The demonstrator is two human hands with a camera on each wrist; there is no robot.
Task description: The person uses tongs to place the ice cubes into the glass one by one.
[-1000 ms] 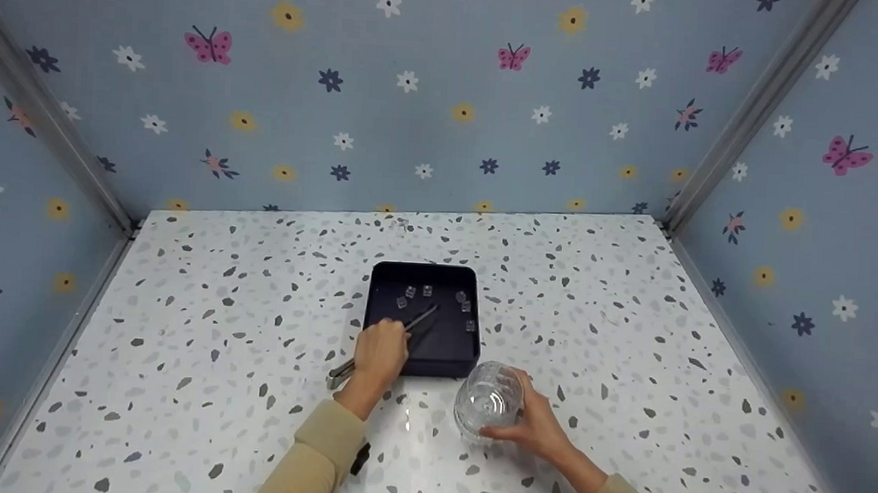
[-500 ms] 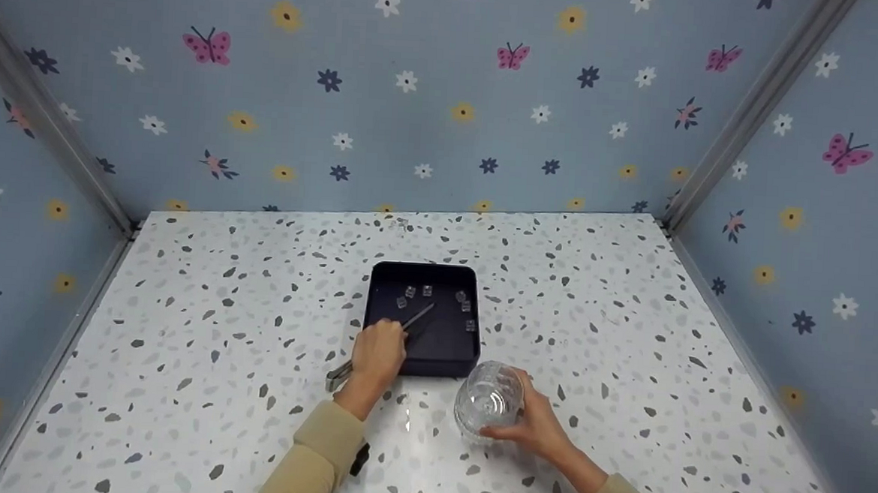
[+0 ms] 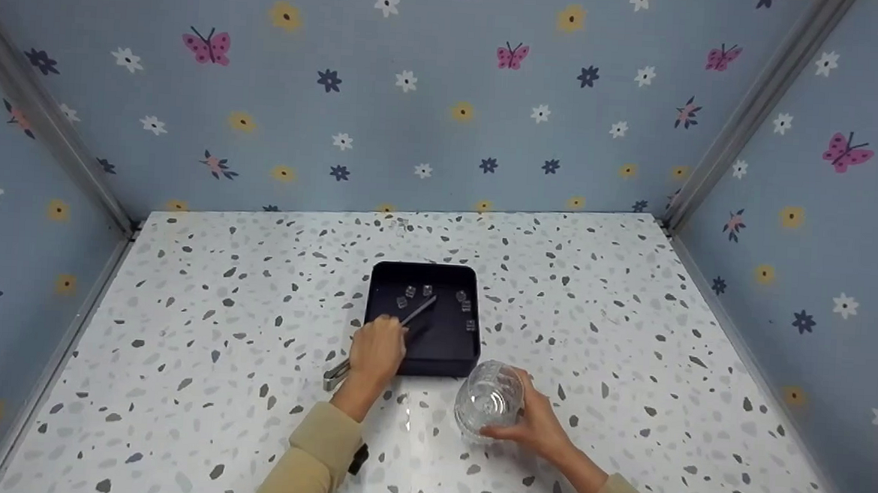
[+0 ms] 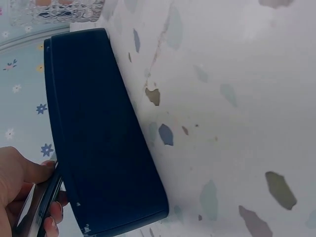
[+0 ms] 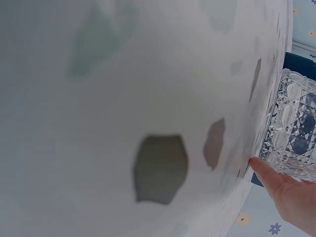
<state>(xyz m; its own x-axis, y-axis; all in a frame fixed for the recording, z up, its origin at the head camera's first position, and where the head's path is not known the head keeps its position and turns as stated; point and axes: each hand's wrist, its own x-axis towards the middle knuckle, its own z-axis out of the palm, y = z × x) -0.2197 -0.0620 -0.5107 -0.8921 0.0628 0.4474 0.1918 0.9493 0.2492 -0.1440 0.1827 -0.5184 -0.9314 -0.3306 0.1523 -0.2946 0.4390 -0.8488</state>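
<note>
My left hand (image 3: 377, 347) grips metal tongs (image 3: 418, 311) over the near left edge of a dark navy square tray (image 3: 440, 368). The tips of the tongs reach into the tray, close to several small clear cubes (image 3: 428, 290); whether they touch the bottom I cannot tell. In the left wrist view, thumb and fingers pinch the tongs (image 4: 41, 205) beside the tray's wall (image 4: 106, 133). My right hand (image 3: 538, 424) holds a clear glass (image 3: 489, 403) with a cut pattern, just right of the tray's near corner. The right wrist view shows the glass (image 5: 296, 128) with the thumb at its base.
A white speckled table (image 3: 215, 355) lies under everything. Blue flowered panels (image 3: 417, 87) stand at the back and both sides, joined by grey posts (image 3: 754, 105). A small black object (image 3: 359, 460) shows beside the left sleeve.
My left hand has shifted slightly left, and the tips of the tongs have moved a little farther up the tray. The right hand and glass stay in place.
</note>
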